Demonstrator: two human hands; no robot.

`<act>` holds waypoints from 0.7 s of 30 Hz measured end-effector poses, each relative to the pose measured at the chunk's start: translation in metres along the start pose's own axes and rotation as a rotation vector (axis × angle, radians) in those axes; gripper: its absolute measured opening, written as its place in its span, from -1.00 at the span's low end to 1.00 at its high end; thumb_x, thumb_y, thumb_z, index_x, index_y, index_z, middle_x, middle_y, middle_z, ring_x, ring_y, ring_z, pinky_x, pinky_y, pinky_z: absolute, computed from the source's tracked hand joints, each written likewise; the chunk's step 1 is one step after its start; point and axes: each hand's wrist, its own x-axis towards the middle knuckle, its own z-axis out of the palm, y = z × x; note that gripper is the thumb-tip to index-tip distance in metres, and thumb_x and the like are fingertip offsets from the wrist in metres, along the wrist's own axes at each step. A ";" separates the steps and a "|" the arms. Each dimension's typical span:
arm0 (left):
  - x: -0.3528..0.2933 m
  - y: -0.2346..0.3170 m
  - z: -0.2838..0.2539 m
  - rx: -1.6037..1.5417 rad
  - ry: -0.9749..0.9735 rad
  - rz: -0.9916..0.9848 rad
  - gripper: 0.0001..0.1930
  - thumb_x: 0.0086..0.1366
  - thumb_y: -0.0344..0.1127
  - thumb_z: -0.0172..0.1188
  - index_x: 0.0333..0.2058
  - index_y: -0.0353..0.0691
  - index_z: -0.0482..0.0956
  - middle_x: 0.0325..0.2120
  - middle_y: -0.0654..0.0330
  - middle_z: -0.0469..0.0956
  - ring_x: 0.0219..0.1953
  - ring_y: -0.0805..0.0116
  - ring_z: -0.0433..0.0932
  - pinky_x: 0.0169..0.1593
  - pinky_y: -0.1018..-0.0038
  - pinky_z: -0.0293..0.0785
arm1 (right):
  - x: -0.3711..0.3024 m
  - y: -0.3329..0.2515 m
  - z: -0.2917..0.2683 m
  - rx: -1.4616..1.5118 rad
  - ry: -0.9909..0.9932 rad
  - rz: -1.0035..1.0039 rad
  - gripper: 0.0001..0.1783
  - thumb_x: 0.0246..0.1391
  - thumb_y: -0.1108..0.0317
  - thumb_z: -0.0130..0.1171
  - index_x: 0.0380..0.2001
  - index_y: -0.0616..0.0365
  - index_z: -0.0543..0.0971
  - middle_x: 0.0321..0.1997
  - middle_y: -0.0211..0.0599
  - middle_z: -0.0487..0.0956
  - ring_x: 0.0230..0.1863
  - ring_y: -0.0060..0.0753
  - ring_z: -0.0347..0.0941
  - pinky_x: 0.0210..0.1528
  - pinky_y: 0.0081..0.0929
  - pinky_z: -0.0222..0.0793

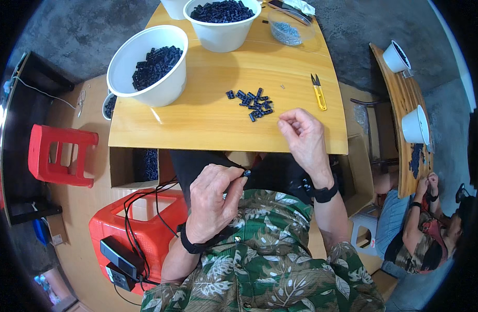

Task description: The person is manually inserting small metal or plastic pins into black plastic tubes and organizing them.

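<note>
My left hand (214, 195) is closed in front of the table edge, over my lap. Thumb and forefinger pinch a small black cylindrical piece (247, 173), and only its end shows. My right hand (305, 136) is at the table's front edge, its thumb and forefinger pressed together; anything between them is too small to make out. Just left of it lies a loose pile of small black plastic pieces (255, 105), apart from the fingers. Yellow-handled thread snips (319, 93) lie on the table beyond the right hand, blades pointing away.
White buckets (168, 88) of black pieces stand on the wooden table (213, 122). A clear tub (286, 34) holds small shiny parts. Red stools (59, 156) are at left, one bearing power adapters (122, 257). At right, another person (426, 223) sits by a bench (400, 99).
</note>
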 end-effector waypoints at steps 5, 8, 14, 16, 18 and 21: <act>-0.002 -0.003 0.000 0.000 0.012 -0.007 -0.85 0.05 -0.60 0.33 -0.37 -0.31 0.59 -0.52 0.10 0.57 -0.49 0.19 0.53 -0.39 0.38 0.42 | 0.009 0.004 0.005 -0.070 0.016 -0.057 -0.93 0.07 0.56 0.23 -0.34 0.30 0.60 -0.38 -0.21 0.58 -0.38 -0.39 0.57 -0.33 -0.48 0.48; -0.001 -0.003 0.000 -0.016 -0.002 -0.008 -0.85 0.04 -0.59 0.34 -0.38 -0.31 0.59 -0.52 0.09 0.57 -0.50 0.19 0.53 -0.40 0.38 0.42 | 0.012 0.002 0.012 -0.123 0.007 -0.118 -0.92 0.04 0.55 0.25 -0.34 0.27 0.62 -0.36 -0.17 0.57 -0.37 -0.27 0.58 -0.30 -0.40 0.49; -0.002 -0.004 -0.001 -0.017 0.005 -0.002 -0.84 0.04 -0.59 0.34 -0.38 -0.31 0.60 -0.54 0.10 0.57 -0.50 0.19 0.54 -0.41 0.38 0.42 | 0.013 0.000 0.032 -0.225 -0.023 -0.190 -0.91 0.03 0.50 0.25 -0.34 0.19 0.65 -0.33 -0.14 0.55 -0.32 -0.10 0.57 -0.25 -0.28 0.48; -0.002 -0.003 -0.001 -0.016 0.000 -0.001 -0.84 0.03 -0.59 0.35 -0.38 -0.31 0.60 -0.54 0.10 0.56 -0.50 0.19 0.54 -0.41 0.38 0.42 | 0.014 0.000 0.035 -0.226 -0.032 -0.198 -0.92 0.04 0.48 0.24 -0.34 0.17 0.65 -0.32 -0.15 0.55 -0.31 -0.09 0.56 -0.25 -0.27 0.48; -0.002 -0.003 -0.001 -0.018 -0.005 -0.005 -0.84 0.03 -0.59 0.35 -0.38 -0.31 0.60 -0.54 0.10 0.56 -0.50 0.19 0.54 -0.41 0.38 0.42 | 0.016 0.001 0.037 -0.266 -0.018 -0.238 -0.94 0.06 0.47 0.23 -0.37 0.17 0.64 -0.31 -0.16 0.53 -0.30 -0.08 0.56 -0.25 -0.25 0.48; -0.001 -0.003 -0.001 -0.016 -0.008 -0.006 -0.85 0.03 -0.59 0.35 -0.39 -0.32 0.60 -0.54 0.10 0.56 -0.50 0.18 0.54 -0.41 0.37 0.42 | 0.015 0.001 0.037 -0.303 -0.027 -0.262 -0.94 0.06 0.47 0.22 -0.37 0.17 0.64 -0.31 -0.15 0.53 -0.30 -0.07 0.55 -0.24 -0.24 0.48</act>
